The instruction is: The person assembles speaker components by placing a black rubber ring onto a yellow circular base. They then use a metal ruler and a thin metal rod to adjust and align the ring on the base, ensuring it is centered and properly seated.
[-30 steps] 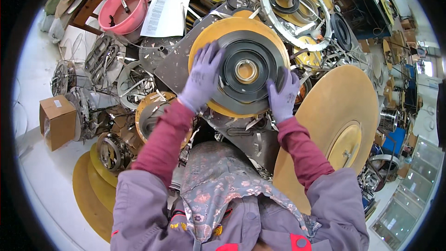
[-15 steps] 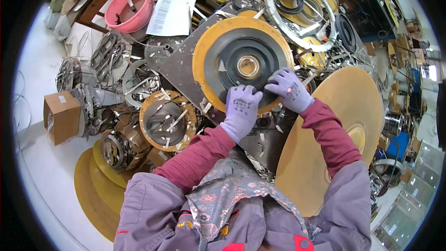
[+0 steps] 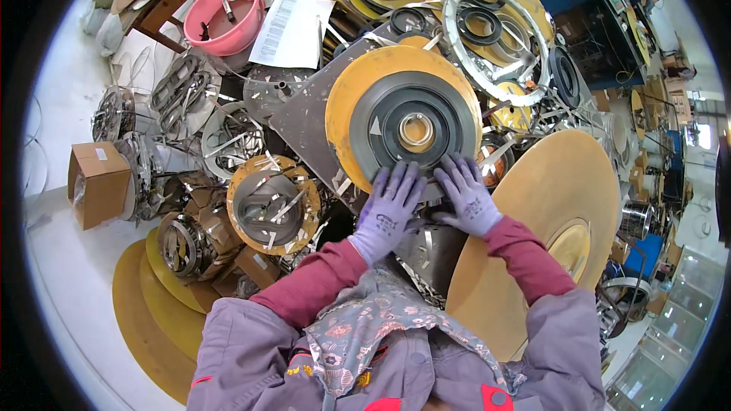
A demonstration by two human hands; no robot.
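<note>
In the middle, a yellow disc [image 3: 343, 110] lies on a dark metal plate [image 3: 304, 119]. On the disc rests a wide black grooved ring [image 3: 417, 87], with a small shiny ring [image 3: 403, 131] at its centre. My left hand [image 3: 387, 213], in a pale purple glove, lies with stretched fingers on the near edge of the disc. Beside it my right hand [image 3: 470, 199], gloved the same way, spreads its fingers over the near right edge, thumb pointing inward. Both palms face down. Whether the thumbs reach under the edge is hidden.
A large tan disc [image 3: 495, 259] leans close by my right forearm. To the left stands a scrap-strewn yellow ring [image 3: 237, 190]. Farther back are a pink basin [image 3: 199, 27], a printed sheet [image 3: 293, 30] and a big pale ring [image 3: 449, 46]. A cardboard box [image 3: 99, 183] sits far left.
My hands have drawn back from the black ring to the disc's near edge, and their bent fingers have straightened out. The whole view has shifted slightly.
</note>
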